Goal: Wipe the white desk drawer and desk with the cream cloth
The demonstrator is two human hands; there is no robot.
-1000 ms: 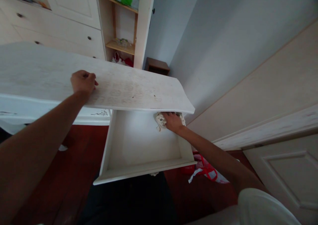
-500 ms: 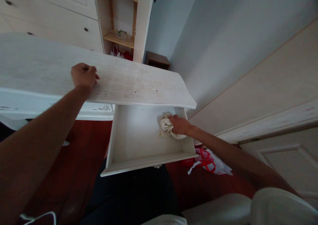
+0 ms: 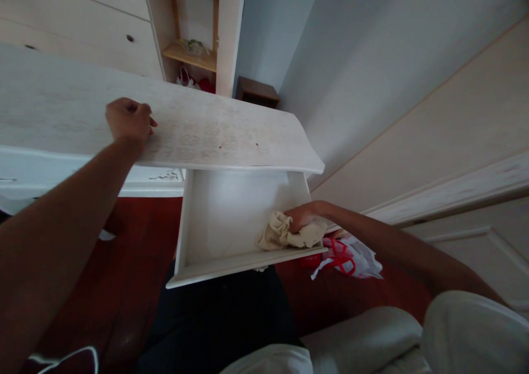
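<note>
My right hand grips a crumpled cream cloth inside the pulled-out white drawer. The cloth lies against the drawer's front right corner, and part of it hangs over the right side wall. Resting on the worn white desk top, my left hand is curled into a loose fist. Nothing shows between its fingers.
Beyond the desk top stand white cabinets with an open shelf section and a brown box. A white and red plastic bag lies on the red-brown floor right of the drawer. A wall runs along the right.
My right hand has moved the cloth from the drawer's right middle toward its front right corner. The cloth is more spread out. My left hand stays curled on the desk top.
</note>
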